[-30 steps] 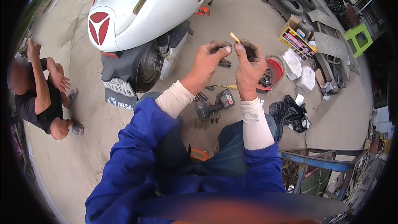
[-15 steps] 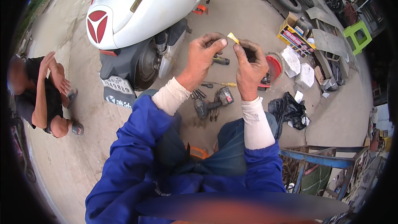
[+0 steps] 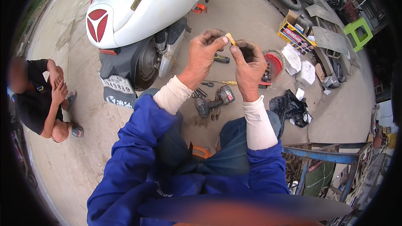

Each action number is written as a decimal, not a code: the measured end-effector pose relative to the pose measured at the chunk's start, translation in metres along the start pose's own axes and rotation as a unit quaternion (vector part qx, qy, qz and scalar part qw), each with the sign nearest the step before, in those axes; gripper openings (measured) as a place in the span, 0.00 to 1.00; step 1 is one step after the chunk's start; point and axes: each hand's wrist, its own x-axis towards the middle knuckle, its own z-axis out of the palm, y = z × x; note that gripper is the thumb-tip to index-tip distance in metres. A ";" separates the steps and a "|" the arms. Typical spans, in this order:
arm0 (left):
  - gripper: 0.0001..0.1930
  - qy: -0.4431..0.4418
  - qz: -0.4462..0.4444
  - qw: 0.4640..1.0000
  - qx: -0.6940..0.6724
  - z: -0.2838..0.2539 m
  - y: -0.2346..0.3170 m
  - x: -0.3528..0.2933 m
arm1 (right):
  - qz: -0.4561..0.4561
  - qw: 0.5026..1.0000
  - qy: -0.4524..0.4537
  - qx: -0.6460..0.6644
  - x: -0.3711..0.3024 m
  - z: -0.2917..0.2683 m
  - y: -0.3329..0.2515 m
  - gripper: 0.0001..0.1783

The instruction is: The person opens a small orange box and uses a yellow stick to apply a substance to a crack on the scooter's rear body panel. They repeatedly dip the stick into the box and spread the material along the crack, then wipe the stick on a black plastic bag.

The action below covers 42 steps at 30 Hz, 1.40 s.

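Up in front of me, my left hand (image 3: 204, 53) and my right hand (image 3: 250, 62) hold a small yellow and white strip-like piece (image 3: 230, 38) between them. Left thumb and fingers pinch one end; the right thumb and finger close on the other. Its exact kind is too small to make out. On the ground below lie a cordless power tool (image 3: 215, 102), several dark sockets (image 3: 199, 93) and a screwdriver with a yellow handle (image 3: 228, 83). Another dark tool handle (image 3: 222, 59) is partly hidden behind my hands.
A white scooter (image 3: 138, 12) stands ahead on the left. Beside it at far left squats a person (image 3: 39, 96). To the right are a red bowl (image 3: 274, 68), white foam blocks (image 3: 291, 58), a cardboard box (image 3: 294, 33), a black plastic bag (image 3: 289, 108) and a blue metal frame (image 3: 322, 157).
Both hands have shifted slightly left and the left fingertips now grip the yellow and white piece too. The squatting person has lowered their hands.
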 end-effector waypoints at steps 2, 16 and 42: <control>0.12 -0.002 0.009 1.000 0.014 -0.002 0.001 0.000 | 0.079 0.994 -0.027 0.065 0.000 -0.004 -0.008 0.12; 0.18 -0.060 -0.067 0.996 0.009 0.003 0.001 -0.015 | 0.155 0.979 -0.026 0.133 0.029 -0.101 -0.032 0.14; 0.21 -0.104 -0.105 0.975 0.166 -0.021 0.025 -0.025 | 0.246 0.775 -0.035 -0.581 -0.300 -0.262 0.327 0.11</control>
